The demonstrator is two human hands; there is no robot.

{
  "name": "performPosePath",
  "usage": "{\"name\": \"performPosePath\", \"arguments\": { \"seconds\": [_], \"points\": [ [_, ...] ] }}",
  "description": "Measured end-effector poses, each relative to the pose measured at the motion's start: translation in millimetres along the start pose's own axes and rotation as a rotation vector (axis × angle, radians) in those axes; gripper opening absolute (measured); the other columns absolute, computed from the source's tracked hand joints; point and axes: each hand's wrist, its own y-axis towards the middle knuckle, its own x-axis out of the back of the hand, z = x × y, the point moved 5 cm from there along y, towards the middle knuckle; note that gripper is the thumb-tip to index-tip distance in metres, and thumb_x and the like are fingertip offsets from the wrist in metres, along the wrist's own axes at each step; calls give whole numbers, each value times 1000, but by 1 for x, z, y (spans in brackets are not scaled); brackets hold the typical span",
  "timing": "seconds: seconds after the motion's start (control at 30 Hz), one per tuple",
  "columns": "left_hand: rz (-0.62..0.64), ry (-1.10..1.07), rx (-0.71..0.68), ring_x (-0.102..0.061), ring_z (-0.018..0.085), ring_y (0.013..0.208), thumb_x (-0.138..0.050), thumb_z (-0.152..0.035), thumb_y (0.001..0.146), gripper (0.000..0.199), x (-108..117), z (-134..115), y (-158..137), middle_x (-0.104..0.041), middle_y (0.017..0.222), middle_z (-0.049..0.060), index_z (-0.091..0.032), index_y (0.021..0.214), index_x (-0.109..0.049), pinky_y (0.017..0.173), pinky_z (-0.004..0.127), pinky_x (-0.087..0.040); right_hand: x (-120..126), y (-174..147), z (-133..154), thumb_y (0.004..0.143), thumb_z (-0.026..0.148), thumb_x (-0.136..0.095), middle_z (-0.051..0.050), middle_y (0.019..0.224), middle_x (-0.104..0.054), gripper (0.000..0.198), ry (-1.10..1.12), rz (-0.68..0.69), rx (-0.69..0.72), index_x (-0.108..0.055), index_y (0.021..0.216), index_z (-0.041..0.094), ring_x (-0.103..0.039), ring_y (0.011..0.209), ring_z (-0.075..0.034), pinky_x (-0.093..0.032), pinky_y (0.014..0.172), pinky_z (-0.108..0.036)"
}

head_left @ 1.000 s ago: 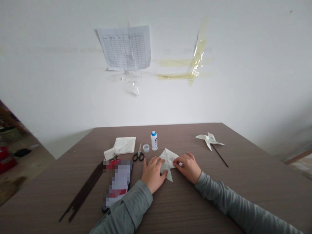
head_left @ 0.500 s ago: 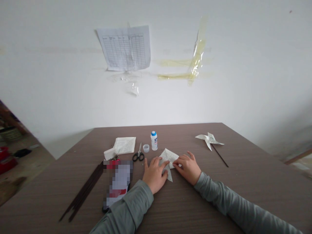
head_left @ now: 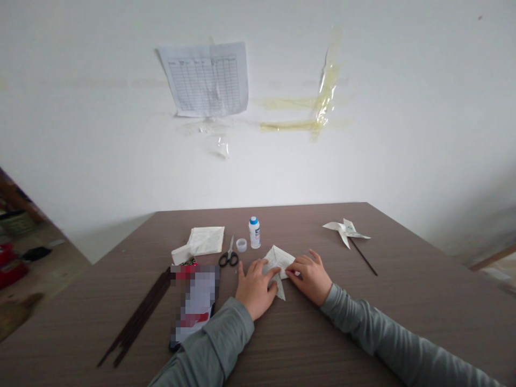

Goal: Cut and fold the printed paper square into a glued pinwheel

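Paper (head_left: 282,259) looks flimsy; our left hand (head_left: 257,290) spreads over it, right hand (head_left: 312,277) seemingly pinches its edge, best hold.

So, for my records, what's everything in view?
Wall: 1, white, background
Chart: 1, white, wall
Tape: several, yellowish or clear, wall
Table: 1, brown, centre
Paper stack: 1, white, back left
Block: 1, white, left
Red item: 1, red, left
Scissors: 1, black handles, centre
Container: 1, translucent, centre
Bottle: 1, white, centre
Pinwheel: 1, white, right
Sticks: several, brown, far left
Phone: 1, colour blurred, front left
Clutter: uncountable, mixed, edges
Folded paper: 1, white, centre
Hands: 2, grey sleeves, touching folded paper
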Motion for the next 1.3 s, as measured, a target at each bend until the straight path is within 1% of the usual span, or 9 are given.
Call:
{"name": "performPosePath", "arguments": {
  "seconds": [0.3,0.4,0.5,0.67,0.8,0.87,0.97,1.07,1.3],
  "points": [
    [8,-4,9,-65,45,183,-75,-13,119,57,-2,0,0,-78,188,16,-37,168,-91,156,94,-32,-3,0,-4,122,39,-71,-9,110,-97,28,4,-38,43,-98,117,44,-92,119,-42,-53,147,-81],
    [-17,-8,-1,-66,45,182,-74,-13,119,56,-3,1,0,-79,187,15,-37,167,-92,157,93,-33,-3,1,-4,122,37,-71,-10,113,-97,29,4,-8,12,-99,117,43,-92,123,-43,-49,149,-82],
    [-28,-12,1,-69,47,179,-78,-11,116,56,-3,1,1,-80,185,15,-37,164,-93,155,95,-35,-3,1,-4,122,34,-70,-10,116,-98,31,4,8,-5,-100,118,40,-92,127,-43,-47,152,-83],
    [-13,-10,1,-68,48,180,-78,-12,117,56,-5,1,2,-79,186,17,-36,166,-92,155,97,-33,-4,0,-5,123,32,-70,-8,112,-99,33,-14,-42,18,-101,117,42,-94,121,-40,-51,150,-81],
    [-25,-4,-20,-68,47,179,-77,-13,118,62,-10,6,2,-77,188,14,-42,172,-88,154,96,-34,-6,-2,-6,124,32,-70,-7,107,-98,34,-29,-79,27,-100,113,43,-94,117,-38,-54,147,-76],
    [-39,-3,-32,-67,47,179,-74,-13,119,61,-11,7,2,-77,189,13,-43,170,-90,154,97,-34,-6,-2,-6,124,32,-72,-6,105,-97,33,-45,-100,45,-100,112,43,-94,114,-37,-56,145,-73],
    [-17,-3,-20,-66,47,180,-73,-14,119,60,-13,8,3,-76,189,12,-44,167,-91,154,98,-32,-8,-2,-7,124,30,-75,-6,104,-96,29,-65,-124,66,-100,113,40,-93,112,-35,-56,144,-70],
    [-14,-6,-16,-66,46,179,-74,-14,118,59,-11,6,3,-77,188,13,-42,168,-91,155,97,-32,-11,-1,-9,123,27,-76,-6,104,-97,27,-56,-121,77,-101,115,36,-93,112,-35,-55,144,-71],
    [6,-24,5,-64,46,184,-76,-13,119,59,-4,2,1,-76,190,15,-41,169,-91,155,97,-30,-14,-1,-10,121,25,-77,-6,107,-98,27,-51,-114,66,-101,116,36,-94,112,-35,-55,145,-75]
  ]
}}
